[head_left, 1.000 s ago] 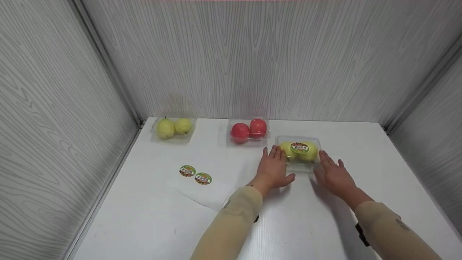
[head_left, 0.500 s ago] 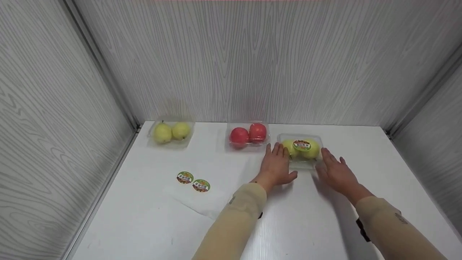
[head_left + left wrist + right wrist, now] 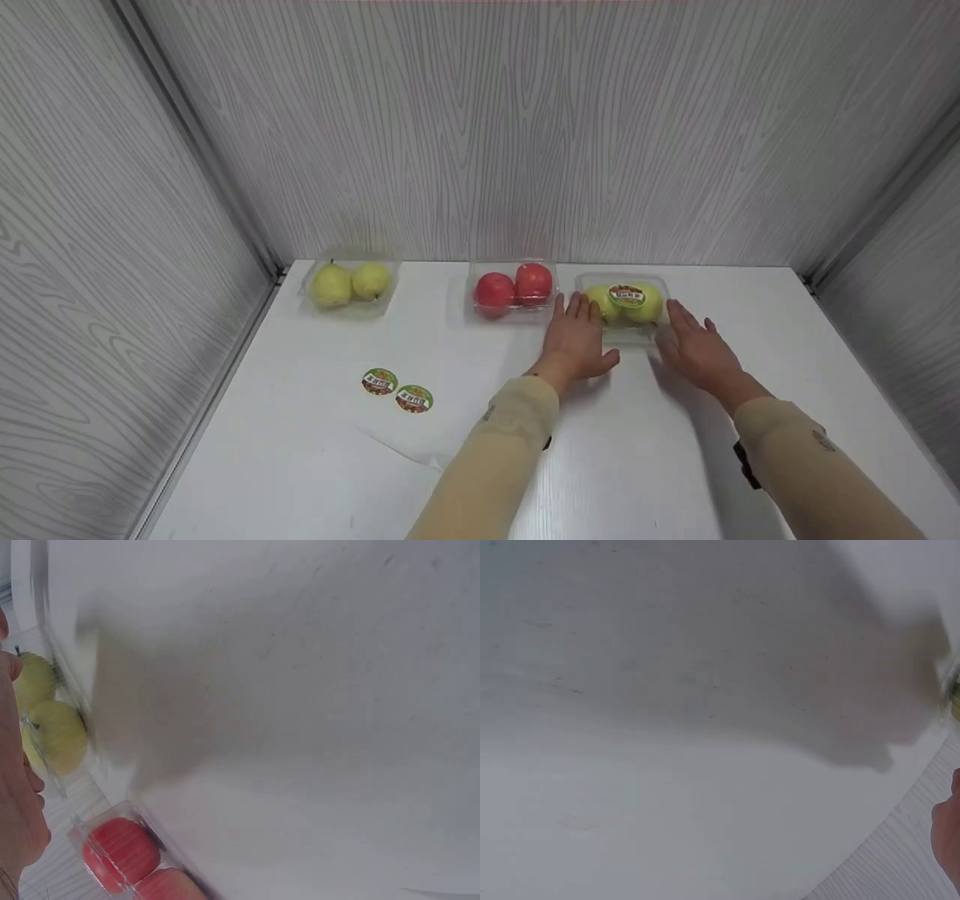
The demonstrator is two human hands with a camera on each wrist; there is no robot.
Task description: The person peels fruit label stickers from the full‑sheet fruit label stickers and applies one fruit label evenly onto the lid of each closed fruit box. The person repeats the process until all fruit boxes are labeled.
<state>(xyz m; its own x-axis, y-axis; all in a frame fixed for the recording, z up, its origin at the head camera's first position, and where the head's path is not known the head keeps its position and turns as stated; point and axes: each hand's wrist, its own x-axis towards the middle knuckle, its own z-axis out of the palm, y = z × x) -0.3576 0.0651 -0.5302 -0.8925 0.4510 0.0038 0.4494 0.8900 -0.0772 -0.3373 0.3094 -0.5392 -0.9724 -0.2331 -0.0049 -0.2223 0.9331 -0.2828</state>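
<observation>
A clear plastic fruit box (image 3: 628, 337) holding two yellow-green pears (image 3: 651, 306) lies between the two hands on the white table, an oval sticker (image 3: 627, 295) on its lid. My left hand (image 3: 574, 341) has its straight fingers along the box's left side, thumb spread out. On the opposite side, my right hand (image 3: 701, 356) lies with extended fingers against or very near the box's right edge. In the left wrist view the pears (image 3: 60, 736) show beside the left hand (image 3: 16, 799). Only a sliver of the right hand (image 3: 946, 840) appears in the right wrist view.
A clear box with two red apples (image 3: 495, 291) stands just left of the left hand, near the back wall (image 3: 450, 135). Farther left is another box with two pears (image 3: 331, 286). Two oval stickers (image 3: 379, 381) lie on a white backing sheet (image 3: 397, 439) in front.
Both hands have slid the stickered box away from the person, toward the back wall, nearly level with the apple box. The head view has tilted up slightly.
</observation>
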